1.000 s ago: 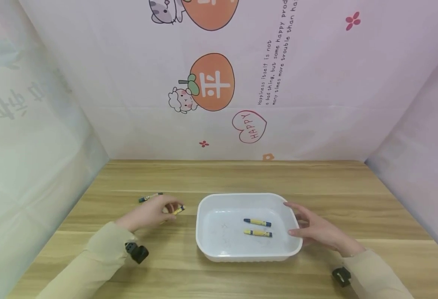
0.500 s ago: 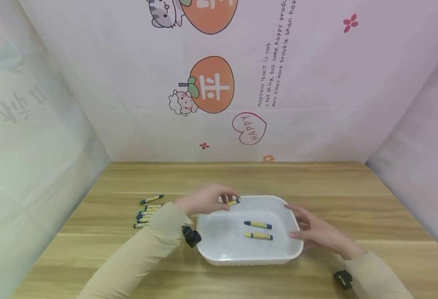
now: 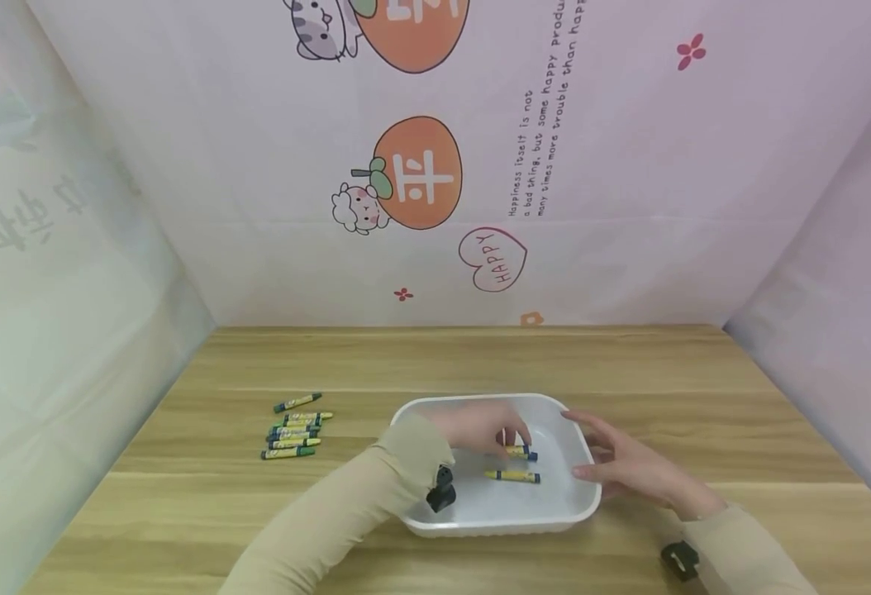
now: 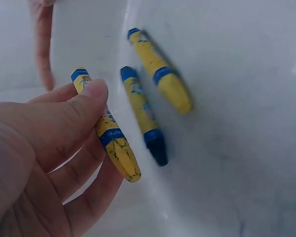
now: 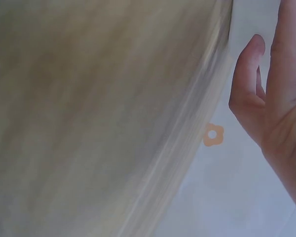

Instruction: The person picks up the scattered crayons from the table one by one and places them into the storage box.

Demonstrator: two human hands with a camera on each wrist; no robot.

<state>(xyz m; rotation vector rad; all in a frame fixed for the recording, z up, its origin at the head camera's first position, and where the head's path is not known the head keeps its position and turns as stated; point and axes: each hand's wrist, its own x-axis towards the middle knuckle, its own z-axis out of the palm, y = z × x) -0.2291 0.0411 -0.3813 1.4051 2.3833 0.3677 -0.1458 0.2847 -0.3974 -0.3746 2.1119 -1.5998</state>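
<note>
My left hand (image 3: 480,426) is inside the white plastic tray (image 3: 495,526), pinching a yellow-orange oil pastel (image 4: 116,148) between thumb and fingers. Its blunt, smudged tip points away from the palm. Close beside it a dark blue pastel (image 4: 140,108) lies on the tray floor, and a yellow pastel (image 4: 155,61) lies just past that one. In the head view the left hand partly covers the blue pastel. My right hand (image 3: 629,467) holds the tray's right side, thumb and forefinger at the rim; its other fingers are mostly hidden outside the wall.
Several more pastels (image 3: 292,434) lie in a loose group on the wooden table (image 3: 346,355), left of the tray. One pastel (image 3: 297,402) sits a little apart behind them. Printed white sheets (image 3: 614,273) hang at the back and both sides.
My left hand has carried the yellow-orange pastel rightward from the group, over the left rim and down beside the two pastels in the tray. The right hand has stayed at the rim.
</note>
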